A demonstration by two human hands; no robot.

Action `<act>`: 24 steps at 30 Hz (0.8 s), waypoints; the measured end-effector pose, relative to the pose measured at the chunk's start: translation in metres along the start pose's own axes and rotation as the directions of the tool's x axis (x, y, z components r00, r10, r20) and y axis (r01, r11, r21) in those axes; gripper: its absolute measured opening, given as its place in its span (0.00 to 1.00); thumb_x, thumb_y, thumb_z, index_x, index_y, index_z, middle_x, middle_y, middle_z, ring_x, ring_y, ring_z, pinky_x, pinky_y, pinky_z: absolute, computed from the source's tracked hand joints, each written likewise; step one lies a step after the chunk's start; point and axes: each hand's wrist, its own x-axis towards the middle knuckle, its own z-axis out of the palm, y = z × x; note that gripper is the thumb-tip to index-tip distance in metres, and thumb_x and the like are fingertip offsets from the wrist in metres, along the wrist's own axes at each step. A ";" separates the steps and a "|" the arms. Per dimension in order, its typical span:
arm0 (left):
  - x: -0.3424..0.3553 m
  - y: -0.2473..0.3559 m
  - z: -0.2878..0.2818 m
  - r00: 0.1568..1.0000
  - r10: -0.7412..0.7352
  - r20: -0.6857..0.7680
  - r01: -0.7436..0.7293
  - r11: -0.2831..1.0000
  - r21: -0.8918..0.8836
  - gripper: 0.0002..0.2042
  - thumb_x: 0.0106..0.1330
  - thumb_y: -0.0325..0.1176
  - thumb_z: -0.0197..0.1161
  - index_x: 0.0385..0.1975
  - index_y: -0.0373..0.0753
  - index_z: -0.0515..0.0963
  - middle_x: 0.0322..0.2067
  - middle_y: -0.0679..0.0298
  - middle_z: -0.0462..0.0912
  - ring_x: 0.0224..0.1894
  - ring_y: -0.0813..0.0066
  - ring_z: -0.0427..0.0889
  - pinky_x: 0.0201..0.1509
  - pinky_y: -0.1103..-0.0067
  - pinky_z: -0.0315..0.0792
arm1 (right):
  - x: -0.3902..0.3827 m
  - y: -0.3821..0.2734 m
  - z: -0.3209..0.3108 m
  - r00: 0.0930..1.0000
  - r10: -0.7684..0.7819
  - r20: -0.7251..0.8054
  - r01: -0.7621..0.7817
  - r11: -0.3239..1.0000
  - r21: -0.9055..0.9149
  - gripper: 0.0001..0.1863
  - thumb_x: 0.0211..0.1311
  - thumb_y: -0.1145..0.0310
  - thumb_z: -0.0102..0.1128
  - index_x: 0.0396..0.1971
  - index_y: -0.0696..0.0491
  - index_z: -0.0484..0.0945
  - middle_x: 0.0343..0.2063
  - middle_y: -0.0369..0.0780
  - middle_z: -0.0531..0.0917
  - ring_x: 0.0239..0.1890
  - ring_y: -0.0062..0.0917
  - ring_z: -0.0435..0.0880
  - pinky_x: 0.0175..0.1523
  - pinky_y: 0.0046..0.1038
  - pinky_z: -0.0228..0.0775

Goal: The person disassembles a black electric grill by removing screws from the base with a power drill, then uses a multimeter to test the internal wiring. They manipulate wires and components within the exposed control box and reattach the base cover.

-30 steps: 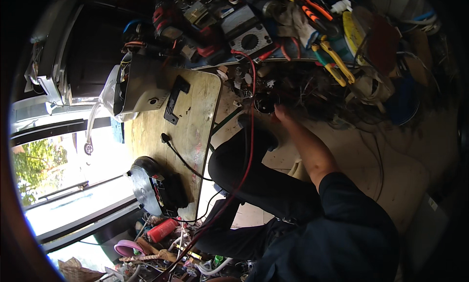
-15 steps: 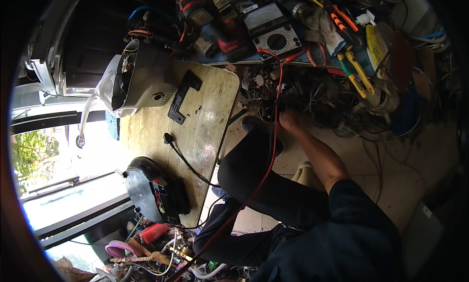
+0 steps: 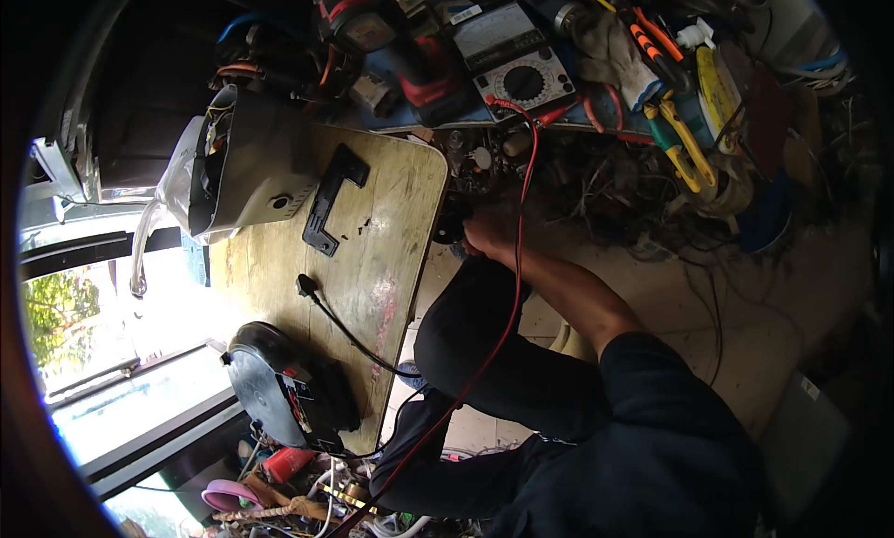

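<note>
My right hand is down beside the wooden table's right edge, above my knee. Its fingers are curled at a dark rounded thing too shadowed to make out. My left hand is out of view. On the wooden table lie a black bracket-shaped handle, a few small dark bits and a black power plug on its cord. A round black appliance part with a silver disc and exposed wires stands at the table's near end. At the far left stands a pale housing with wires inside.
A red test lead runs from the analog multimeter down across my legs. A red cordless drill, pliers and a glove crowd the far bench. Tangled scrap lies below it; clutter fills the near left.
My right hand has moved left, from over the scrap pile to the table's edge, along with the dark thing at its fingers. The whole view has shifted slightly.
</note>
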 end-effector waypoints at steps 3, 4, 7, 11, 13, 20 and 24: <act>0.008 -0.012 -0.001 1.000 -0.019 0.015 0.019 1.000 -0.010 0.17 0.78 0.41 0.60 0.23 0.44 0.72 0.15 0.67 0.78 0.13 0.75 0.75 0.20 0.78 0.70 | 0.056 0.048 0.030 0.996 -0.059 0.065 0.053 0.995 0.085 0.22 0.82 0.62 0.50 0.27 0.57 0.84 0.17 0.45 0.82 0.12 0.30 0.76 0.18 0.40 0.65; 0.013 -0.018 0.000 0.999 -0.025 0.035 0.026 0.999 -0.035 0.17 0.78 0.41 0.60 0.23 0.44 0.72 0.15 0.67 0.78 0.13 0.75 0.75 0.20 0.78 0.70 | 0.077 0.071 0.034 0.999 -0.040 0.016 0.036 0.973 0.229 0.22 0.82 0.61 0.50 0.29 0.57 0.84 0.16 0.44 0.80 0.11 0.29 0.73 0.17 0.40 0.62; 0.017 -0.030 -0.003 0.999 -0.026 0.042 0.028 0.999 -0.036 0.17 0.78 0.40 0.60 0.23 0.44 0.72 0.15 0.67 0.78 0.13 0.75 0.75 0.20 0.78 0.70 | 0.116 0.048 0.057 0.996 -0.084 -0.027 0.078 0.698 0.712 0.21 0.74 0.56 0.55 0.19 0.49 0.74 0.13 0.40 0.62 0.11 0.32 0.55 0.20 0.39 0.41; 0.013 -0.038 -0.012 0.999 -0.042 -0.011 0.042 0.999 0.026 0.17 0.78 0.40 0.60 0.23 0.44 0.72 0.15 0.67 0.78 0.13 0.75 0.76 0.20 0.78 0.70 | 0.122 -0.018 0.085 0.990 -0.139 0.039 0.078 0.743 0.665 0.21 0.74 0.56 0.55 0.21 0.51 0.75 0.14 0.42 0.66 0.12 0.33 0.60 0.21 0.40 0.47; 0.018 -0.047 -0.013 0.998 -0.056 -0.005 0.056 0.998 0.026 0.17 0.78 0.40 0.60 0.23 0.44 0.71 0.15 0.67 0.78 0.13 0.75 0.76 0.20 0.78 0.70 | 0.127 -0.033 0.081 0.988 -0.150 0.040 0.093 0.780 0.619 0.21 0.74 0.57 0.56 0.21 0.52 0.76 0.15 0.43 0.68 0.12 0.33 0.62 0.22 0.41 0.50; 0.016 -0.058 -0.020 0.996 -0.082 -0.018 0.083 0.996 0.040 0.17 0.77 0.40 0.60 0.23 0.44 0.71 0.15 0.67 0.78 0.13 0.75 0.76 0.20 0.78 0.70 | 0.126 -0.070 0.079 0.983 -0.169 0.072 0.117 0.880 0.461 0.20 0.75 0.57 0.57 0.24 0.56 0.77 0.18 0.45 0.74 0.13 0.34 0.71 0.23 0.43 0.60; 0.015 -0.056 -0.020 0.996 -0.093 -0.007 0.093 0.995 0.038 0.17 0.77 0.40 0.59 0.23 0.44 0.71 0.15 0.67 0.78 0.13 0.75 0.76 0.20 0.78 0.70 | 0.114 -0.070 0.067 0.984 -0.157 0.084 0.116 0.924 0.363 0.20 0.75 0.58 0.58 0.26 0.58 0.78 0.20 0.47 0.78 0.14 0.34 0.75 0.24 0.44 0.66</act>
